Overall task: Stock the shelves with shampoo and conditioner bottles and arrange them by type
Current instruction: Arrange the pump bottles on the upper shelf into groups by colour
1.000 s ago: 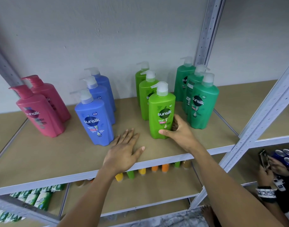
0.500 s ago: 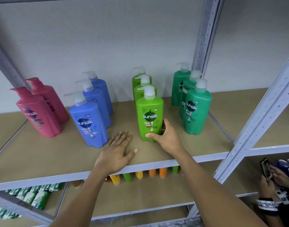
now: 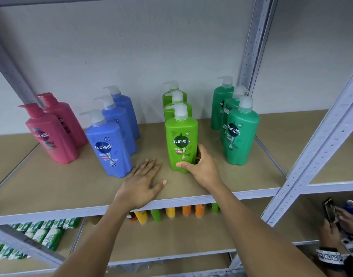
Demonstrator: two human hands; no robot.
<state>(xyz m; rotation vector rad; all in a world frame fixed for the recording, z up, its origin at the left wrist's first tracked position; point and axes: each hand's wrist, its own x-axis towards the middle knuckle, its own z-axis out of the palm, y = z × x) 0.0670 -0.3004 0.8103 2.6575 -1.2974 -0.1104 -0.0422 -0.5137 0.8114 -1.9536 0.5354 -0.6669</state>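
Fingertips of the right hand [image 3: 203, 168] are lost behind the lime bottle [image 3: 181, 136]. Shelf lip [image 3: 51, 213] hides most of the small bottles [image 3: 170, 212] below, and the green packets [image 3: 51, 236] run off the left edge, text unreadable.

Grey metal shelving [image 3: 231, 193] standing against a pale wall

A pale grey wall [image 3: 131, 47] is filling the upper half of the frame, slightly uneven and growing dimmer toward the upper left corner. A perforated metal upright [image 3: 251, 43] is rising against it right of centre, another [image 3: 9, 76] is slanting along the left edge, and a nearer post [image 3: 321, 146] is cutting diagonally across the right side. A tan shelf board [image 3: 51, 182] is spanning the middle, edged in front by a light grey rail [image 3: 51, 214]. Below it, a lower board [image 3: 171, 236] of the same tan is showing at bottom centre. At the right, a neighbouring bay's board [image 3: 291, 126] is continuing at the same level.
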